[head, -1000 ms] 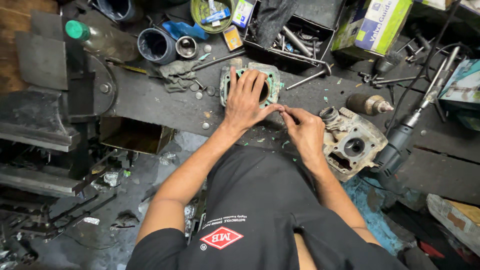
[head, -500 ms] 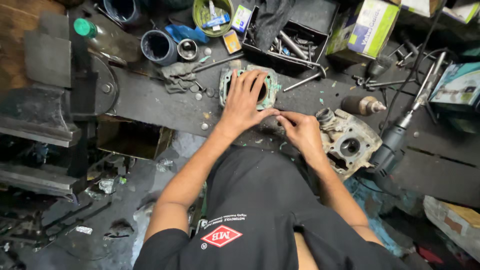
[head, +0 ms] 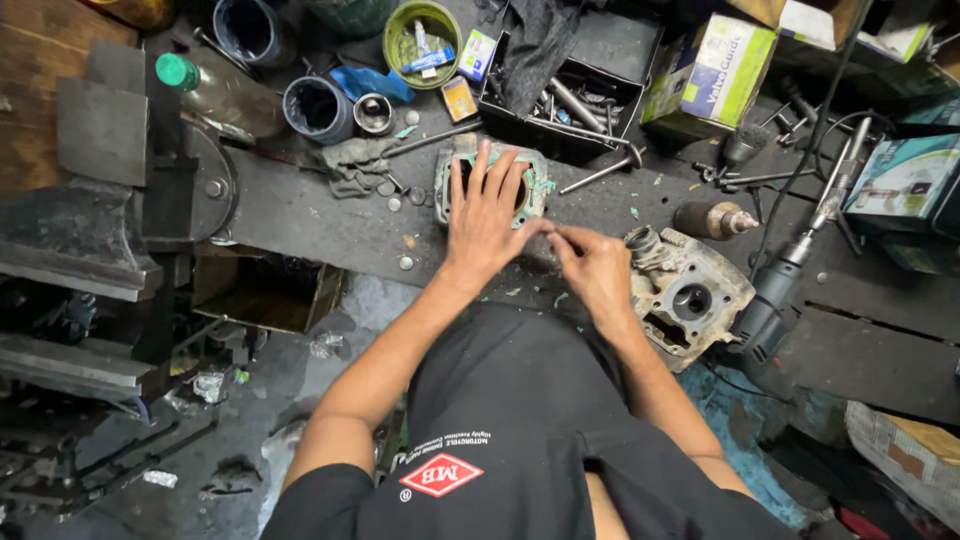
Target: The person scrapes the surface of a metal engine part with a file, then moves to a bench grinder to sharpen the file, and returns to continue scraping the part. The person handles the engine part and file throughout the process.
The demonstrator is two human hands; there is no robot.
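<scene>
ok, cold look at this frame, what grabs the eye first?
The left hand lies flat on a green-flecked engine cylinder at the bench's middle, the right hand pinching at its near edge. Right of them sits a grey cylinder head, a power tool beside it.

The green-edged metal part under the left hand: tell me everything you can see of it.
The metal part lies flat on the dark workbench, a squarish grey casting with rounded corners and a large dark bore, mostly hidden. Flaky green residue, like old gasket, clings to its upper face, and green flecks lie scattered around it. The left hand presses on it, fingers spread. The right hand pinches at its near right corner; what it holds is too small to tell.
</scene>
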